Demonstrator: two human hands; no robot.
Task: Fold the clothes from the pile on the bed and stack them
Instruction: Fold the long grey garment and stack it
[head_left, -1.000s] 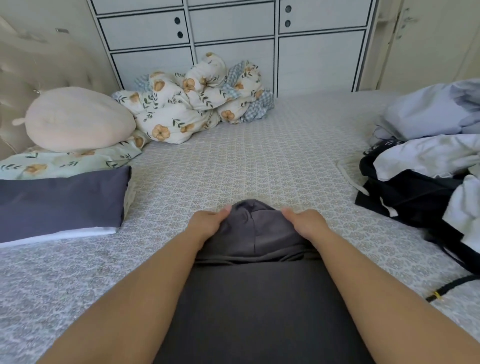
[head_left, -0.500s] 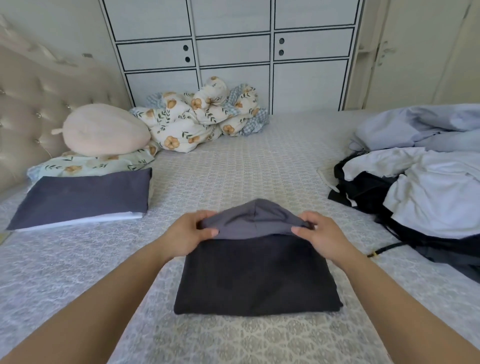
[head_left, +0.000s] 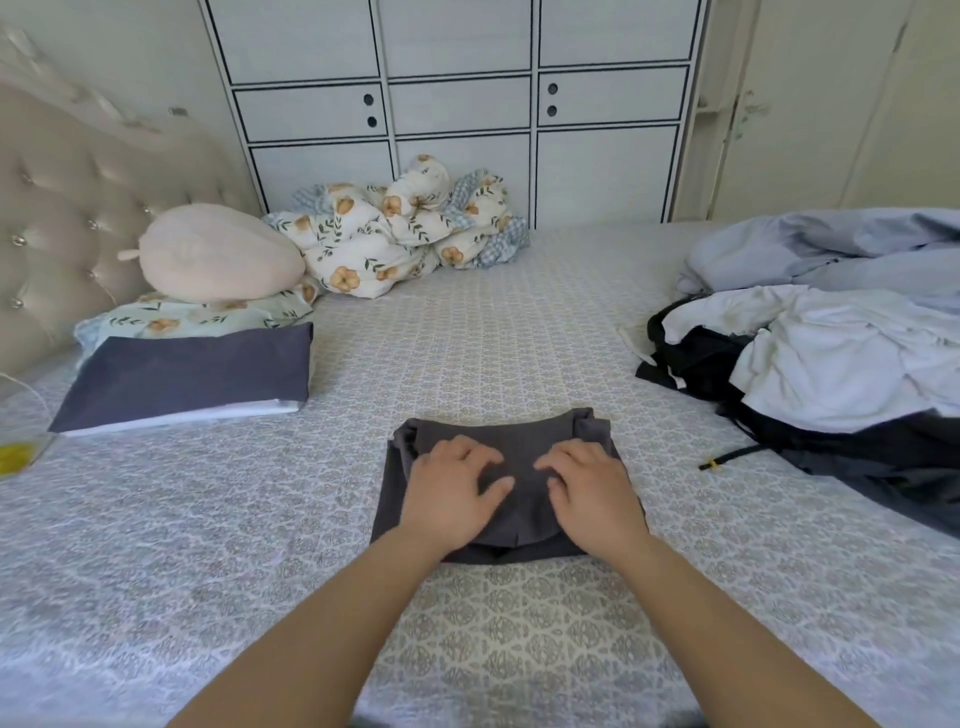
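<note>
A dark grey garment (head_left: 519, 436) lies folded into a compact square on the patterned bedsheet (head_left: 467, 353) in front of me. My left hand (head_left: 452, 488) presses flat on its left half with fingers spread. My right hand (head_left: 592, 488) presses flat on its right half the same way. The pile of unfolded clothes (head_left: 831, 353), white, black and pale blue, lies at the right side of the bed. A folded dark blue and white stack (head_left: 192, 374) rests at the left.
A beige round cushion (head_left: 218, 254) sits on a floral pillow by the tufted headboard (head_left: 62, 218). A crumpled floral quilt (head_left: 405, 228) lies against the white cabinet (head_left: 457, 104). A black drawstring with a yellow tip (head_left: 727, 457) trails from the pile.
Both hands brought the grey hood part toward me over the folded body and now press flat on the bundle. The view pulled back and upward.
</note>
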